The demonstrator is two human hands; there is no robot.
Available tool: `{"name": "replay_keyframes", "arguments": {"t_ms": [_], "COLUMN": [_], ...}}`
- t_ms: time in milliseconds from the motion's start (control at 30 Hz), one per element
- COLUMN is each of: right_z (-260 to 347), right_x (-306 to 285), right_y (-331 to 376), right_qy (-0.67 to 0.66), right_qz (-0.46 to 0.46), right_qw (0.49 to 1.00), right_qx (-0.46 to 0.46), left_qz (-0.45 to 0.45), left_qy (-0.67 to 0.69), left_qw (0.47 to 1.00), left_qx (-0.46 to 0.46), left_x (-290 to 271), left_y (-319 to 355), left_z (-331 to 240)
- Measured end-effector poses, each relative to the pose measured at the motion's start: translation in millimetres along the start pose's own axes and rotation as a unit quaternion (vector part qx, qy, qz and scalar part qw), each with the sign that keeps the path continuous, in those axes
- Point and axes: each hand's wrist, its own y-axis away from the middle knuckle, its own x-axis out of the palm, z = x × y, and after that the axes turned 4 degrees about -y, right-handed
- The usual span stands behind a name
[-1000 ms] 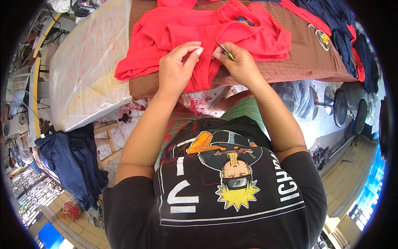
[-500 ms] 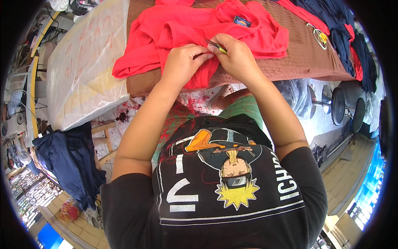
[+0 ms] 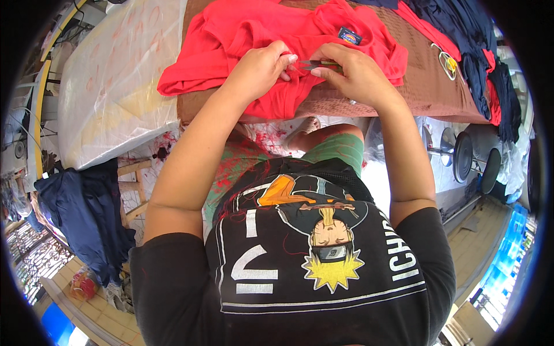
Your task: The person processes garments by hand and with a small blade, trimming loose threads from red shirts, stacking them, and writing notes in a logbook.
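A red garment [image 3: 213, 55] lies bunched on the brown cloth-covered table, with a dark neck label [image 3: 350, 36] showing. My left hand [image 3: 262, 69] is closed in a pinch on the garment's near part, thumb and fingertips together at the fabric. In my right hand [image 3: 360, 72] is a pair of thread snips [image 3: 316, 63], gripped between thumb and fingers. Its blades are slightly apart and point left at my left fingertips, just above the red cloth. A fold of the garment hangs over the table's near edge below my hands.
Left of the brown cloth [image 3: 427, 86] stands a plastic-wrapped bulky block [image 3: 115, 75]. Navy garments [image 3: 456, 29] and a red strip lie at the far right, near a looped cord [image 3: 447, 63]. A navy cloth [image 3: 86, 213] hangs at lower left. Red thread scraps litter the floor.
My right hand has shifted right and turned, so the snips now point left with blades showing. My left hand has risen slightly, still pinching the cloth. The whole view has moved a little.
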Motion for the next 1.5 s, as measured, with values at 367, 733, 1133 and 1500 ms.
{"name": "replay_keyframes", "arguments": {"t_ms": [367,733,1133,1500], "right_z": [1,-4,-13,-4], "right_x": [4,1,50,42], "right_y": [-12,-13,-25,-13], "right_qy": [0.074,-0.031,-0.331,-0.374], "right_qz": [-0.009,0.013,-0.013,0.012], "right_qw": [0.994,0.999,0.938,0.905], "right_qx": [-0.080,-0.019,0.102,0.203], "left_qz": [0.003,-0.027,-0.070,-0.027], "left_qy": [-0.014,0.136,0.124,0.119], "left_qw": [1.000,0.988,0.988,0.989], "left_qx": [-0.005,-0.065,-0.067,-0.082], "left_x": [1,2,-2,5], "left_y": [-3,0,2,14], "left_z": [2,4,1,5]}}
